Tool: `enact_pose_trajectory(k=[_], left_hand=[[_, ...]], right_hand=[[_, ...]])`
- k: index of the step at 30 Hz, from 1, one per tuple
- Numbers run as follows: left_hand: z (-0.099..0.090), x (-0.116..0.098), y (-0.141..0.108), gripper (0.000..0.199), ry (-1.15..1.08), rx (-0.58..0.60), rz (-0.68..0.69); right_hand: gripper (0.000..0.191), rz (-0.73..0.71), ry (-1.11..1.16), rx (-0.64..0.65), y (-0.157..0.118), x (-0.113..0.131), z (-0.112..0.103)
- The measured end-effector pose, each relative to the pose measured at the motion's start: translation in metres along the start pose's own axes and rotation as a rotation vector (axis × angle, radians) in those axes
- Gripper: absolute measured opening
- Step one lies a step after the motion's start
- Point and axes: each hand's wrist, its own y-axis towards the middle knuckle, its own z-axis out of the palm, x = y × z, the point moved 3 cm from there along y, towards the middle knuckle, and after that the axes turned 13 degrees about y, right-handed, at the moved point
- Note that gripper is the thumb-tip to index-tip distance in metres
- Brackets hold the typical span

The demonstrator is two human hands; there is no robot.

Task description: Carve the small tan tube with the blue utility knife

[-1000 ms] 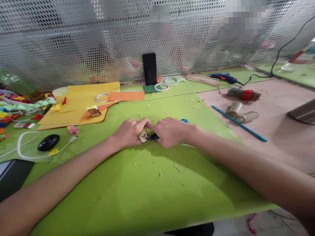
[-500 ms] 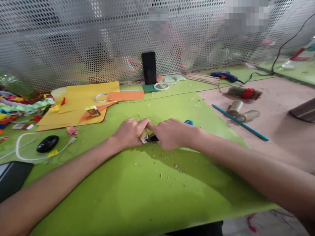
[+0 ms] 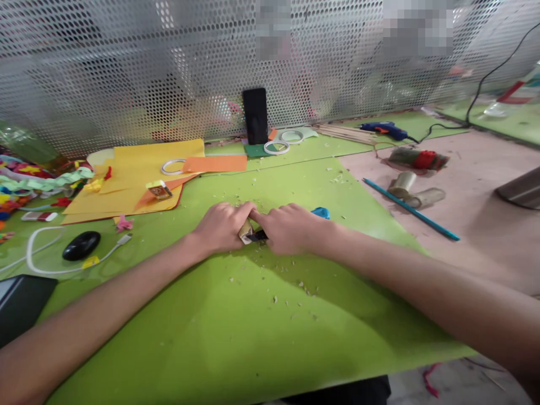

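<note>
My left hand (image 3: 223,226) is closed around a short tan piece of bamboo or wood (image 3: 245,231), whose pale cut end points toward me. Wrapped in my right hand (image 3: 292,228) is a utility knife (image 3: 258,236); its dark front and blade rest against that end, and a blue handle end (image 3: 321,212) shows past the wrist. Thumb and fingers of the two hands touch above the piece. Small shavings (image 3: 301,284) lie scattered on the green tabletop (image 3: 202,337) around the hands. My palms hide most of both held things.
Yellow paper sheets (image 3: 160,149), a matchbox-like box (image 3: 159,190) and a black mouse (image 3: 82,246) lie left. A phone (image 3: 255,116) leans on the perforated metal screen (image 3: 211,67). Rightward are a blue pencil-like stick (image 3: 411,209), short cylinders (image 3: 426,197) and a blue glue gun (image 3: 388,130).
My right hand and the knife have shifted slightly to the left and up against the piece. The left hand stays nearly in place.
</note>
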Motion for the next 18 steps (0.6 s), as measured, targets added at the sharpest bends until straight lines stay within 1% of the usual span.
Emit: enact_pose_trajectory(k=[5,15,18], left_hand=[[0.0004,-0.0006,0.0003,0.035,0.002,0.014,-0.002],[0.0001,-0.0003,0.0008,0.033,-0.010,0.032,-0.031],[0.0000,0.0000,0.0009,0.034,-0.019,0.034,-0.031]], right_hand=[[0.049,-0.014,-0.007,-0.011,0.0021,-0.0027,0.0039],[0.038,0.007,-0.004,-0.046,0.0070,-0.0027,0.0060],[0.038,0.014,-0.007,-0.064,0.0081,-0.0030,0.0077]])
